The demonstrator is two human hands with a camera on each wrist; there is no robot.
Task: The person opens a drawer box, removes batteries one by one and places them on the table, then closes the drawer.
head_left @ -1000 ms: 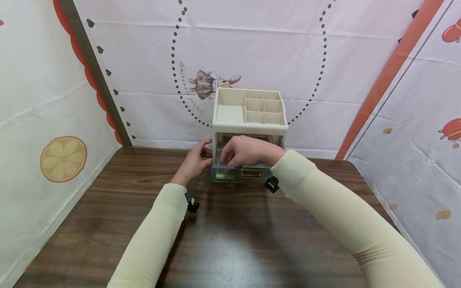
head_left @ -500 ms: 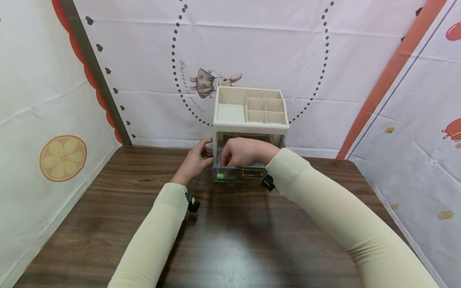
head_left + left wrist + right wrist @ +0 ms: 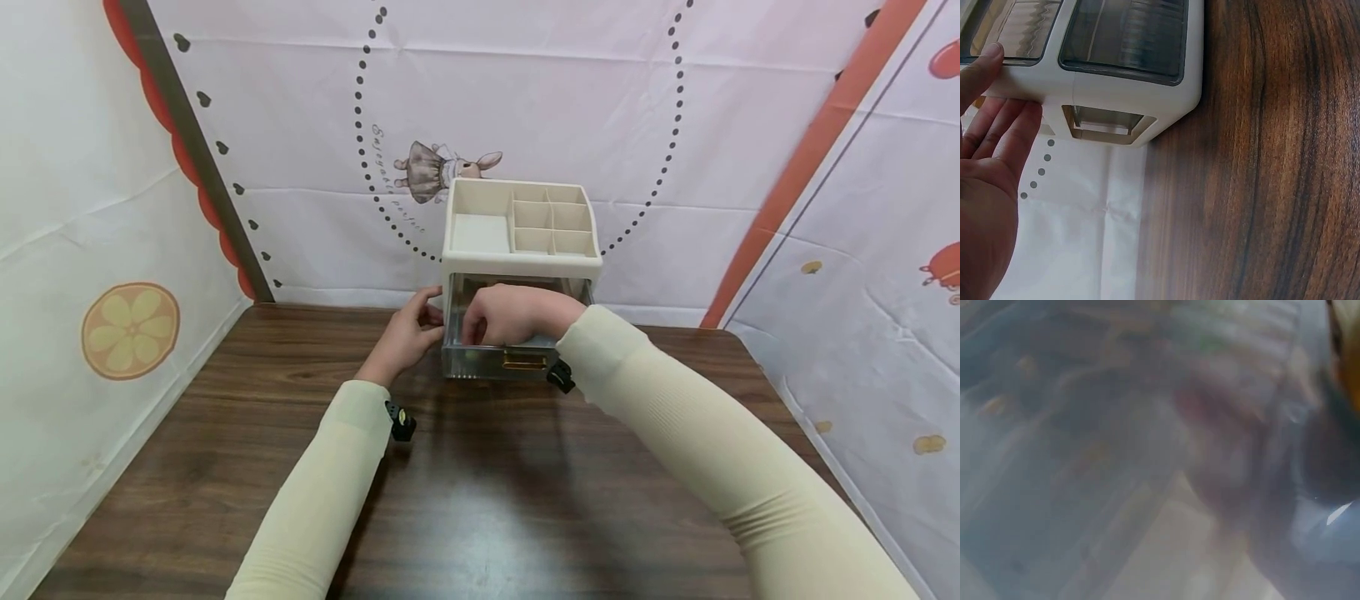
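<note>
A cream desktop drawer organizer (image 3: 522, 265) stands at the back of the table, with divided compartments on top. Its clear drawer (image 3: 480, 363) with a gold handle (image 3: 524, 362) is pulled out. My right hand (image 3: 506, 317) reaches down into this drawer from above, fingers bent downward. The drawer front blurs the fingertips, and whether they hold anything is hidden. The right wrist view is too blurred to help. My left hand (image 3: 405, 342) holds the organizer's left rear corner. In the left wrist view, the thumb (image 3: 988, 59) lies on the side and the other fingers reach behind.
Dark wood table (image 3: 480, 500) extends in front of the organizer. A printed white cloth (image 3: 570, 100) hangs close behind it, and more cloth lines both sides. Dark side windows (image 3: 1125, 37) and a rear opening (image 3: 1107, 122) show on the organizer.
My right hand has shifted slightly within the drawer. A green patch seen through the drawer front earlier is now only faint. The left hand keeps its place.
</note>
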